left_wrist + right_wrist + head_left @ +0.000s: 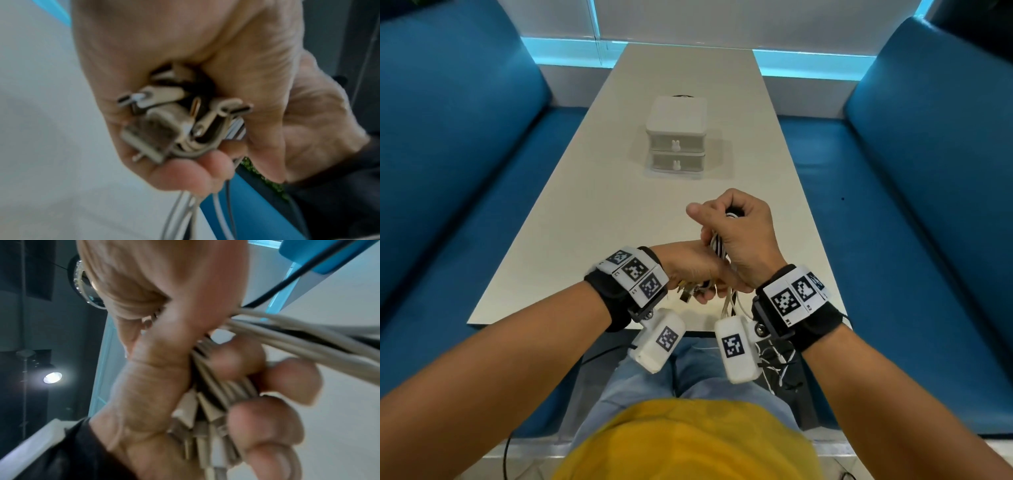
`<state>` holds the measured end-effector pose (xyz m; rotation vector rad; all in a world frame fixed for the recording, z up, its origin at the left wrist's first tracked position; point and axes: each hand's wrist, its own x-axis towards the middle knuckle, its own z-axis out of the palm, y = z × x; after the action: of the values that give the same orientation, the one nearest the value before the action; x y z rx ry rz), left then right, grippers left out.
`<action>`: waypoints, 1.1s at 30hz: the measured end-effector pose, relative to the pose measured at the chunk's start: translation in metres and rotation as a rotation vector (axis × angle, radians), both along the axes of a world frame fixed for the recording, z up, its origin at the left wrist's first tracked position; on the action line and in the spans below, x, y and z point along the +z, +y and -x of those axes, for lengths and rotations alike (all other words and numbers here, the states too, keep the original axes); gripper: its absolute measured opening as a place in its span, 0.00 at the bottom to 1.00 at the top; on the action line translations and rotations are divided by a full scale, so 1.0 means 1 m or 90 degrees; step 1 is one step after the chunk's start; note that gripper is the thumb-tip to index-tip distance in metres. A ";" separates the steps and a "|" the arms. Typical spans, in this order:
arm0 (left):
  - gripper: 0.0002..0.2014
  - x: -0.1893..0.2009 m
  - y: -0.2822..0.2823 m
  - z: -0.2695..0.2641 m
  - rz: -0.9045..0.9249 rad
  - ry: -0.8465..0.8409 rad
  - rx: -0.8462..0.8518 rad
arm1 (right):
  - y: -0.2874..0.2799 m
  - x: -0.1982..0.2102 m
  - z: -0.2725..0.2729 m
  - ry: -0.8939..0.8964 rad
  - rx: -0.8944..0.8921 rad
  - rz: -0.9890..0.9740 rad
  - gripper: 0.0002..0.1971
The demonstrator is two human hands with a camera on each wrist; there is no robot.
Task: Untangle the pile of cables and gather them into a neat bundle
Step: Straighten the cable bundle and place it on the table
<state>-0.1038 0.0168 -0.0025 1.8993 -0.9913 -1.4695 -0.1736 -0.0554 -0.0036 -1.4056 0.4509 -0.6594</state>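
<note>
Both hands hold one bundle of white and black cables [717, 245] above the near end of the table [585, 219]. My left hand [688, 270] grips the lower end, where several plugs [688, 293] stick out of the fist; the left wrist view shows these plugs [180, 120] packed together in my left hand [144, 48]. My right hand [743, 236] is curled round the bundle just above, its thumb raised. In the right wrist view the cables [308, 340] run out past my right hand [174, 280] toward the right. Loose cable ends [727, 303] hang below the hands.
A small white two-drawer box [676, 137] stands in the middle of the table, well beyond the hands. Blue benches [465, 171] [928, 164] run along both sides. The table's near edge [571, 325] lies just under my wrists.
</note>
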 end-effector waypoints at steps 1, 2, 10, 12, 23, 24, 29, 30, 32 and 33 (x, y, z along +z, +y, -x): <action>0.09 0.001 0.000 0.000 0.004 -0.018 0.014 | 0.002 0.001 -0.002 -0.001 -0.005 0.001 0.15; 0.08 0.001 0.000 0.001 0.012 -0.031 0.024 | 0.002 0.003 -0.003 -0.001 -0.008 0.002 0.15; 0.08 0.010 0.005 0.003 0.208 -0.153 0.001 | 0.006 0.013 -0.017 -0.012 -0.039 0.041 0.17; 0.08 0.013 0.008 -0.002 0.225 -0.128 -0.002 | 0.009 0.018 -0.022 -0.019 -0.054 0.020 0.16; 0.18 0.013 0.011 -0.018 0.199 0.107 0.056 | 0.009 0.033 -0.031 -0.045 0.032 -0.025 0.12; 0.12 0.009 0.009 -0.018 0.200 0.123 0.081 | 0.007 0.032 -0.030 -0.034 0.047 -0.025 0.13; 0.07 0.002 0.008 -0.013 0.171 0.214 0.113 | -0.010 0.036 -0.019 -0.006 0.223 -0.141 0.27; 0.08 0.003 0.007 -0.012 0.172 0.222 0.096 | -0.012 0.038 -0.018 -0.003 0.228 -0.169 0.28; 0.09 0.006 0.007 -0.011 0.170 0.209 0.070 | -0.012 0.039 -0.019 0.020 0.180 -0.160 0.23; 0.08 0.008 0.007 -0.011 0.168 0.191 0.065 | -0.009 0.039 -0.021 0.027 0.151 -0.131 0.19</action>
<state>-0.0924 0.0237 0.0051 1.4707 -0.8842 -1.4345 -0.1525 -0.0647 0.0352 -1.2553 0.3678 -0.3803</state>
